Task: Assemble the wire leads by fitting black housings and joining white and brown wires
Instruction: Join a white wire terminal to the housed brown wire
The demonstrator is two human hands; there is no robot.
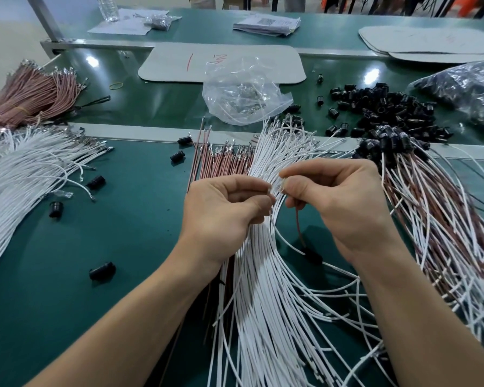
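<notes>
1. At the far left, a bundle of brown wires (25,99) lies at the back. A fan of white wires (20,174) lies in front of it.
2. Just right of these, a few loose black housings (95,182) lie scattered on the bench (123,247).
3. Left of centre, my left hand (224,213) has its fingers curled. Thumb and forefinger pinch the end of one white wire (280,233), which curves down below the hand.
4. At centre, the two hands' fingertips almost meet over a small pale part. I cannot make out what it is.
5. Right of centre, my right hand (338,202) is also curled. It pinches a brown wire (299,227) that dangles beneath it.
6. I judge the step to be joining these two ends. I would line the tips up straight, hold close to the ends, and push gently so nothing bends.
7. Under both hands lies the central sheaf of white wires (263,303).
8. At the right, a pile of black housings (383,113) sits near the back. A spread of leads fitted with housings (436,219) lies in front of it.
9. The bench is smooth green matting with metal edging. A clear bag (241,90), pale mats and papers lie farther back.
</notes>
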